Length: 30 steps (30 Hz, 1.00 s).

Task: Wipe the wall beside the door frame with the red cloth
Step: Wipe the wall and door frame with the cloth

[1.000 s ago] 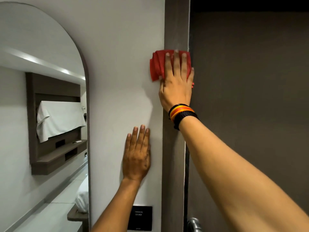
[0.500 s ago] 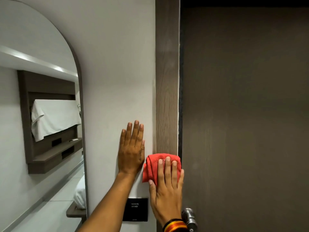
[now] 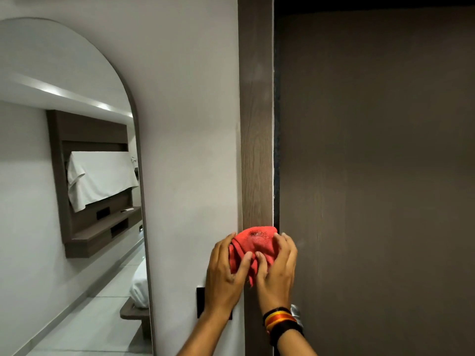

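Bunching the red cloth (image 3: 253, 249) between both hands, the person is holding it in front of the wood-grain door frame (image 3: 256, 140), low on the strip. The left hand (image 3: 226, 272) is gripping the cloth's left side, its thumb pressing into the folds, while the right hand (image 3: 277, 268) is closing over the right side with fingers curled round the top edge. The two hands are sitting close together, thumbs almost meeting on the fabric. Whether the cloth is touching the frame cannot be told. The pale wall (image 3: 187, 124) is lying just left of the frame, and the dark door (image 3: 372, 176) is filling the right. Striped bands (image 3: 281, 321) are circling the right wrist. A black wall plate (image 3: 201, 301) is showing behind the left wrist, and an arched mirror (image 3: 64, 188) is occupying the far left.
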{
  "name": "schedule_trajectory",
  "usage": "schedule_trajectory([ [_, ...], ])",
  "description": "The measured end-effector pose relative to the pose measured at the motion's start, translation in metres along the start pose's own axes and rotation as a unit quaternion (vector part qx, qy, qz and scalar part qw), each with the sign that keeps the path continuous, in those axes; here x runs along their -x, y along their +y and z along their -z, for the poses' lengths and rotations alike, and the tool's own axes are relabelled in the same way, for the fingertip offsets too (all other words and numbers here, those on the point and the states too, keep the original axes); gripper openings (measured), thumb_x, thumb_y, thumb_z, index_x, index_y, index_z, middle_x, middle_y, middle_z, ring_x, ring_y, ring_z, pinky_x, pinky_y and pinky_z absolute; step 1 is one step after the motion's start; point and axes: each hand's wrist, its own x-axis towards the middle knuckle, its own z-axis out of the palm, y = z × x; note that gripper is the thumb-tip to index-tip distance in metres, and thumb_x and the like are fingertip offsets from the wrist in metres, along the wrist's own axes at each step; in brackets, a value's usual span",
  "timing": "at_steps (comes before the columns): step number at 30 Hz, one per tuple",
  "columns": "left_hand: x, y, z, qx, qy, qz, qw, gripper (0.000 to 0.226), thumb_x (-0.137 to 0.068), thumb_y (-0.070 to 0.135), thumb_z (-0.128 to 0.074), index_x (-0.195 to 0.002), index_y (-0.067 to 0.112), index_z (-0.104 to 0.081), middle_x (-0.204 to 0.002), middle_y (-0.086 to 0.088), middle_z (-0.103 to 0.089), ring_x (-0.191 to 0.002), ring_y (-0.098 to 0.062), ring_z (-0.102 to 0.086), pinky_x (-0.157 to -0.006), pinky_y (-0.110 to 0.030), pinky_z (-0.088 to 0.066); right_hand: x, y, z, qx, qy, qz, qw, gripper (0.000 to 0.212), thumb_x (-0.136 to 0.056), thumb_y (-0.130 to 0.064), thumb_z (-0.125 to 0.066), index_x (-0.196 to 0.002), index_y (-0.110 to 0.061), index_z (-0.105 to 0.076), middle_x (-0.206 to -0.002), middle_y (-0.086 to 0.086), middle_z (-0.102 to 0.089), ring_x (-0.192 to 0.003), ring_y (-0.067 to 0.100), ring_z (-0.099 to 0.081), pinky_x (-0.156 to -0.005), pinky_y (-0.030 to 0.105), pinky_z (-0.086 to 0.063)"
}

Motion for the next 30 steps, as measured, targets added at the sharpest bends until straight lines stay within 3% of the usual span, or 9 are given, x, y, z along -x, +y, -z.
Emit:
schedule_trajectory([
  [3, 0.007, 0.007, -0.005, 0.035, 0.017, 0.058, 0.998, 0.033, -0.097, 0.047, -0.065, -0.125, 0.028, -0.065, -0.116, 0.015, -0.068, -0.112, -0.005, -0.068, -0.098, -0.026, -0.057, -0.009, -0.004, 0.011, -0.041, -0.042, -0.094, 0.994, 0.067, -0.086, -0.023, -0.073, -0.144, -0.031, -0.040, -0.132, -0.005, -0.052, -0.119, 0.014, -0.055, -0.097, 0.032, -0.053],
  [5, 0.011, 0.018, -0.004, 0.056, 0.031, 0.069, 0.996, 0.016, -0.100, 0.037, -0.066, -0.115, 0.035, -0.066, -0.108, 0.016, -0.071, -0.105, 0.002, -0.068, -0.095, -0.032, -0.061, -0.019, -0.008, 0.026, -0.083, -0.084, -0.115, 0.986, 0.062, -0.079, -0.020, -0.078, -0.135, -0.028, -0.053, -0.119, -0.009, -0.057, -0.107, 0.011, -0.061, -0.089, 0.024, -0.053],
  [7, 0.015, 0.030, -0.004, 0.075, 0.042, 0.072, 0.994, 0.014, -0.101, 0.034, -0.065, -0.109, 0.045, -0.063, -0.106, 0.020, -0.071, -0.102, 0.006, -0.068, -0.093, -0.032, -0.061, -0.027, -0.011, 0.044, -0.114, -0.107, -0.106, 0.982, 0.036, -0.074, -0.018, -0.082, -0.108, -0.023, -0.069, -0.101, -0.007, -0.060, -0.092, 0.013, -0.066, -0.076, 0.018, -0.053],
  [9, 0.021, 0.049, -0.010, 0.090, 0.042, 0.063, 0.993, 0.018, -0.101, 0.031, -0.065, -0.103, 0.049, -0.063, -0.102, 0.020, -0.072, -0.100, 0.005, -0.068, -0.090, -0.029, -0.061, -0.031, -0.009, 0.068, -0.132, -0.107, -0.097, 0.981, 0.025, -0.073, -0.014, -0.082, -0.092, -0.023, -0.069, -0.095, -0.004, -0.061, -0.084, 0.010, -0.067, -0.070, 0.014, -0.052],
  [13, 0.039, 0.099, -0.041, 0.141, 0.005, 0.029, 0.990, 0.015, -0.095, 0.027, -0.064, -0.106, 0.036, -0.071, -0.100, 0.014, -0.074, -0.097, -0.001, -0.071, -0.086, -0.026, -0.059, -0.037, 0.012, 0.136, -0.227, -0.109, -0.120, 0.960, 0.025, -0.075, 0.001, -0.081, -0.094, -0.005, -0.066, -0.083, 0.001, -0.072, -0.069, 0.007, -0.065, -0.063, 0.017, -0.053],
  [16, 0.063, 0.134, -0.086, 0.164, -0.049, 0.029, 0.985, 0.011, -0.097, 0.018, -0.068, -0.106, 0.020, -0.074, -0.099, 0.008, -0.075, -0.096, -0.007, -0.072, -0.088, -0.031, -0.057, -0.039, 0.036, 0.202, -0.242, -0.093, -0.150, 0.954, 0.026, -0.078, -0.002, -0.081, -0.100, -0.002, -0.067, -0.087, 0.008, -0.075, -0.073, 0.012, -0.069, -0.069, 0.024, -0.058],
  [21, 0.145, 0.212, -0.194, 0.195, -0.174, 0.045, 0.964, 0.012, -0.097, 0.014, -0.068, -0.108, 0.017, -0.075, -0.101, 0.006, -0.076, -0.097, -0.008, -0.071, -0.092, -0.034, -0.057, -0.019, 0.102, 0.350, -0.209, -0.020, -0.246, 0.946, 0.012, -0.091, -0.007, -0.068, -0.102, -0.004, -0.071, -0.089, 0.003, -0.076, -0.078, 0.008, -0.069, -0.067, 0.017, -0.056],
  [25, 0.228, 0.279, -0.284, 0.226, -0.286, 0.048, 0.930, 0.014, -0.099, 0.017, -0.066, -0.110, 0.017, -0.074, -0.102, 0.005, -0.075, -0.098, -0.011, -0.071, -0.094, -0.039, -0.057, 0.010, 0.161, 0.476, -0.143, 0.052, -0.317, 0.936, 0.014, -0.093, -0.005, -0.056, -0.097, -0.003, -0.070, -0.086, 0.007, -0.069, -0.078, 0.018, -0.062, -0.067, 0.027, -0.052],
  [30, 0.342, 0.343, -0.378, 0.246, -0.413, 0.084, 0.873, 0.021, -0.098, 0.021, -0.065, -0.117, 0.019, -0.073, -0.109, 0.003, -0.077, -0.103, -0.016, -0.073, -0.098, -0.044, -0.058, 0.061, 0.221, 0.603, -0.103, 0.165, -0.392, 0.899, 0.014, -0.095, -0.008, -0.060, -0.099, -0.013, -0.072, -0.096, 0.009, -0.076, -0.084, 0.020, -0.072, -0.069, 0.023, -0.061],
])
